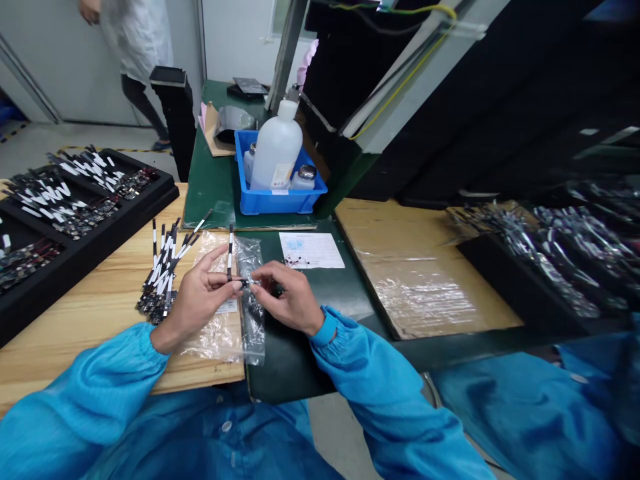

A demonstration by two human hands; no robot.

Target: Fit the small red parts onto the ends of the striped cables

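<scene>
- Blue bin (pixel 283 204): bottle (pixel 273 152) and jars (pixel 303 181) are contained.
- Black tray (pixel 100 248): boards (pixel 95 217) are grouped.
- Over plastic bag (pixel 215 343): strip-tailed board (pixel 230 257) is pinched by left hand (pixel 194 293); right hand (pixel 289 297) is curled alongside, grip unclear.

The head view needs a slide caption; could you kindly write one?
Left hand pinching a strip over a bag, right hand close by.

- Wooden worktop (pixel 50 343): smooth, pale grain.
- Bag (pixel 254 337) over its right edge: clear plastic, crinkled, glossy.
- Bin (pixel 283 204): smooth plastic, slight sheen.
- Sheet (pixel 323 249): matt paper.
- Sleeve (pixel 370 373): creased cloth, soft sheen.
</scene>
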